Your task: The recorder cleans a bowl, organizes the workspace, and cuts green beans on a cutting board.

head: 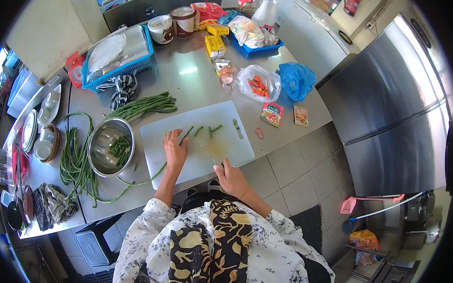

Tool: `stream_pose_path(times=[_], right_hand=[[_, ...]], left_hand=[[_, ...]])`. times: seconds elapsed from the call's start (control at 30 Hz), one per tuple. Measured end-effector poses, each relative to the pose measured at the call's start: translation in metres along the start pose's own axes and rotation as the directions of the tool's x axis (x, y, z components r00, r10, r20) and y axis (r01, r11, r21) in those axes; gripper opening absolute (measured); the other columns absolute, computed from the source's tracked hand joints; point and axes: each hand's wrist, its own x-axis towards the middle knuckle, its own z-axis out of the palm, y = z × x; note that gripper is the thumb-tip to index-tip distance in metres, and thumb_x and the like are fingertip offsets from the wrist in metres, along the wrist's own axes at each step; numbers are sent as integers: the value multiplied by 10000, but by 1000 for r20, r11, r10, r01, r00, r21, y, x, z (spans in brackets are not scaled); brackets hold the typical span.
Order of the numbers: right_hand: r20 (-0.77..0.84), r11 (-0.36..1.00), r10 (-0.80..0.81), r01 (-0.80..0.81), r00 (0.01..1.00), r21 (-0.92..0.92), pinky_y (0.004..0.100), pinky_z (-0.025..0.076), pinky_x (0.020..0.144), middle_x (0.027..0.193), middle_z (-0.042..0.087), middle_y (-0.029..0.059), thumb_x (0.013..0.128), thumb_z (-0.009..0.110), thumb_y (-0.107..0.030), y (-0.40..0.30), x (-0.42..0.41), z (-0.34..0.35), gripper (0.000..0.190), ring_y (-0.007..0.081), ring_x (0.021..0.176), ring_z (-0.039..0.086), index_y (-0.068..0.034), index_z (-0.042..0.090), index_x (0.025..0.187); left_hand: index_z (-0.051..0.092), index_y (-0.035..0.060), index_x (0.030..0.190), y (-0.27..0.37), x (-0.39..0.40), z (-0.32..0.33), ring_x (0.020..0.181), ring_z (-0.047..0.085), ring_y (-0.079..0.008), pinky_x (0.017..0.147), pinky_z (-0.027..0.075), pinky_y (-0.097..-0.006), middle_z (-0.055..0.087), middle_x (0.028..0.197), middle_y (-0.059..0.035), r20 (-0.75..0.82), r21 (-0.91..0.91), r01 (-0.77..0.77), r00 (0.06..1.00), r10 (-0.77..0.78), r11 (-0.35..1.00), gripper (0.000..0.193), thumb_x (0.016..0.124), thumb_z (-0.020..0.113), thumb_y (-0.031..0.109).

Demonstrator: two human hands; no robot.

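Observation:
My left hand point(176, 150) is closed over a long green bean point(157, 173) on the white plastic cutting board point(195, 168). One end of the bean shows past my fingertips; the other trails off the board to the left. In my right hand point(231, 179) is a knife point(208, 152), its thin blade slanting up and left over the board. Several cut bean pieces point(199, 131) lie beyond the blade. Left of the board, a stainless steel bowl point(96, 151) holds more cut pieces point(120, 148). Uncut long beans point(72, 161) lie beside it, and a bundle of long beans point(146, 105) lies behind.
Across the steel table point(179, 86) are a bag of red chillies point(258, 86), a blue plastic bag point(297, 82), seasoning packets point(271, 114), yellow boxes point(215, 47), a blue basket point(148, 58) and a striped cloth point(123, 89). A steel refrigerator point(387, 99) stands at right.

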Motion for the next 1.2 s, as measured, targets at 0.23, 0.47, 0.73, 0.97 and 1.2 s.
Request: stream_pose_path(times=[0.23, 0.47, 0.73, 0.97, 1.2], right_hand=[[34, 998, -56, 57, 998, -37, 507, 413, 543, 605, 536, 254, 906, 421, -343, 3, 2, 7, 349, 448, 609, 537, 2, 370, 888], [79, 996, -24, 31, 997, -88, 518, 423, 554, 609, 544, 263, 906, 409, -343, -5, 2, 5, 351, 454, 603, 542, 6, 375, 907], [85, 983, 19, -3, 996, -182, 533, 437, 575, 624, 561, 261, 912, 371, -350, -18, 19, 14, 370, 452, 609, 550, 19, 384, 930], [26, 984, -61, 64, 998, -168, 528, 443, 574, 638, 566, 264, 907, 381, -344, -18, 43, 35, 370, 452, 617, 553, 25, 398, 944], [73, 976, -3, 18, 997, -218, 508, 458, 606, 704, 587, 254, 907, 365, -344, -11, 47, 39, 360, 439, 660, 567, 11, 406, 947]], left_hand=[[641, 34, 787, -13, -3, -2, 769, 558, -274, 697, 433, -360, 595, 784, -109, -17, -8, -21, 1000, 21, 1000, 109, 683, 635, 1], [638, 6, 777, -16, -2, -3, 697, 573, -278, 637, 458, -344, 590, 735, -128, -36, -49, -36, 999, 35, 998, 109, 678, 623, -39], [620, -6, 755, -17, -2, 0, 698, 574, -278, 631, 465, -336, 583, 734, -129, -28, -62, -4, 1000, 2, 998, 87, 678, 610, -47], [621, -5, 759, -20, -4, 2, 699, 574, -278, 629, 462, -333, 587, 740, -131, -44, -65, 6, 999, -8, 998, 92, 681, 596, -47], [625, 0, 765, -15, -4, -1, 704, 572, -276, 628, 460, -335, 588, 745, -129, -50, -26, -8, 999, 7, 1000, 92, 684, 603, -38]])
